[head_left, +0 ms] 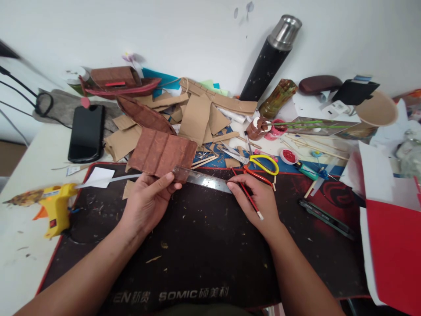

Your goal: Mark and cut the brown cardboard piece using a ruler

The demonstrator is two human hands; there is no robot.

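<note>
My left hand (148, 197) is closed on the lower edge of a brown painted cardboard piece (161, 152), which is ridged and tilted up above the black mat. A clear ruler (205, 180) runs from the cardboard's lower right corner, beside my left fingertips, to my right hand (255, 197). The fingers of my right hand pinch the ruler's right end. A red and black pencil (250, 198) also rests in that hand, its white end pointing down toward the wrist.
Behind the hands lie cardboard scraps (195, 116), yellow-handled scissors (263, 163) and paint jars (258, 128). A yellow glue gun (57, 208) and phone (86, 134) are left; a cutter (325, 218) and red sheet (394, 254) are right. A black flask (269, 59) stands behind.
</note>
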